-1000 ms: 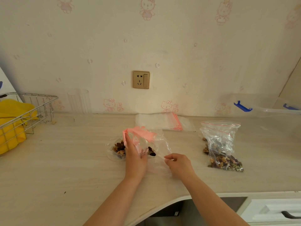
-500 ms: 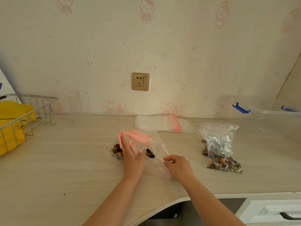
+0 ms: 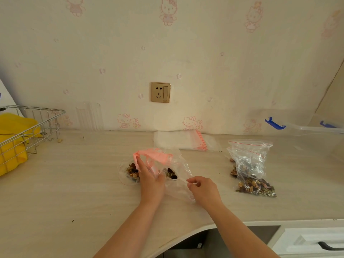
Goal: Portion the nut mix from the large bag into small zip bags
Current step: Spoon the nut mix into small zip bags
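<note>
both hands (image 3: 151, 181) lower than before on pink-topped bag (image 3: 173, 164); no readable labels

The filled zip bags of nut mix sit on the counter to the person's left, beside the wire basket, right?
Not quite. The head view shows the filled zip bags on the counter to the person's right, far from the wire basket, which stands at the left.
</note>
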